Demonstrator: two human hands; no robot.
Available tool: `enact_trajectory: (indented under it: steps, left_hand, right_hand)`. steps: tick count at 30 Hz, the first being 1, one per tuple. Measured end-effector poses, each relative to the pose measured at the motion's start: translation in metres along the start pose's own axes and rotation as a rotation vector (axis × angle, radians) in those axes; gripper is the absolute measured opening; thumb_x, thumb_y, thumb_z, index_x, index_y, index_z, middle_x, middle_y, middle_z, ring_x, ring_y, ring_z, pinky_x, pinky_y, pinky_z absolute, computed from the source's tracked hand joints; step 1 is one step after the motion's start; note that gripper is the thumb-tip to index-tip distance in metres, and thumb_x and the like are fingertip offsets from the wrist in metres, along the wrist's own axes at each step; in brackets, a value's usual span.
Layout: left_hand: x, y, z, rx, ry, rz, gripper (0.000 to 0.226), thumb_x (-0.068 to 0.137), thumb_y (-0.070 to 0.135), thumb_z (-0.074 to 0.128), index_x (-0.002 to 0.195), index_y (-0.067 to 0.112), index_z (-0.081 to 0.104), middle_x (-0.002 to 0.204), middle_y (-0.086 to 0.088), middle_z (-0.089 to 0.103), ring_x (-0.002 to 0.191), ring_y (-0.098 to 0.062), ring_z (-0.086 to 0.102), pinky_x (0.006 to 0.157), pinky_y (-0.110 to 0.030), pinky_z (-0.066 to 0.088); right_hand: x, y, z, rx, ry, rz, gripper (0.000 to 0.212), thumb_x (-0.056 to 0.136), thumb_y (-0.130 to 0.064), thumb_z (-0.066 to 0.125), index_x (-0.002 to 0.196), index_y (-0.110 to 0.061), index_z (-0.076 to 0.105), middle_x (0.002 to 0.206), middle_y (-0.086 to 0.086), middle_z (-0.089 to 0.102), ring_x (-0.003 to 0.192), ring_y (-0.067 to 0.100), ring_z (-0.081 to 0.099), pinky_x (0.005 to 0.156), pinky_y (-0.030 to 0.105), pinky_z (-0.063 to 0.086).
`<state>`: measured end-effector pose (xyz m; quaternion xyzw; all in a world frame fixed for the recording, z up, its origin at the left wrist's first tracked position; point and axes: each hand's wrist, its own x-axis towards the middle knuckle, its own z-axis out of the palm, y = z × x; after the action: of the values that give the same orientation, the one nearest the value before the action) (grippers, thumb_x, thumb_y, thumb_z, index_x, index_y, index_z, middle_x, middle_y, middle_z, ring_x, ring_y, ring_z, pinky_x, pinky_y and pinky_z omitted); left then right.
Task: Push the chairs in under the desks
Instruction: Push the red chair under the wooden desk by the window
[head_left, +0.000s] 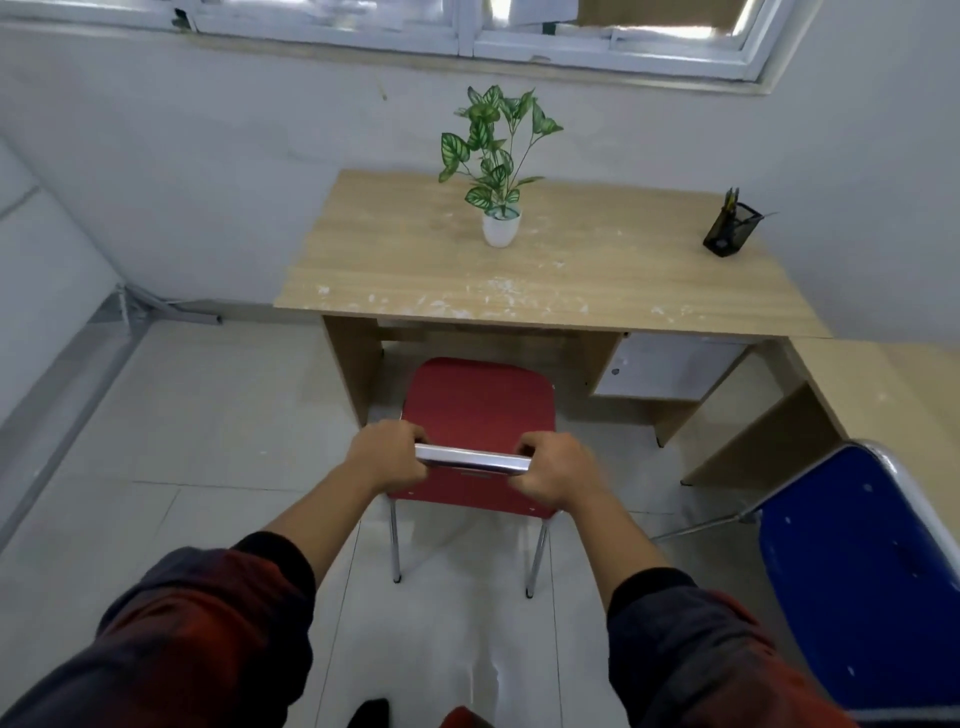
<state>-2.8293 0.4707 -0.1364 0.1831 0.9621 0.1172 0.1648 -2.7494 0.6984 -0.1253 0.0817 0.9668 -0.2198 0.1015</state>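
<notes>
At six o'clock of the bench (571, 270), both hands, left (387, 457) and right (558, 475), have a closed grip on the red chair's (478, 405) top rail; push straight toward twelve, evenly, between the bench legs.

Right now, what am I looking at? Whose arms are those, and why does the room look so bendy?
There is one picture, taken by a wide camera worn on a person's head, looking forward and down. That wide lens bends the walls. The arms are that person's own. The left hand and right hand both grip the shiny metal top rail of a red chair. The chair stands in front of a wooden desk, with the front of its seat just reaching the desk's edge. On the desk stand a potted plant and a black pen holder. A blue chair waits at the right, beside a second desk.
</notes>
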Motion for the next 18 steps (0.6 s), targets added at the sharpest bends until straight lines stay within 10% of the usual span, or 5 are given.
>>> enact_trajectory:
  steps: [18]
  left_hand:
    - [0.002, 0.038, 0.010, -0.064, 0.027, -0.053, 0.028, 0.078, 0.024, 0.070, 0.105, 0.031, 0.070, 0.098, 0.007, 0.071, 0.083, -0.017, 0.065, 0.077, -0.035, 0.057]
  right_hand:
    - [0.013, 0.048, -0.018, -0.036, 0.054, -0.140, 0.031, 0.067, -0.045, 0.067, 0.092, -0.028, 0.071, 0.088, -0.007, 0.072, 0.082, 0.019, 0.065, 0.072, 0.030, 0.051]
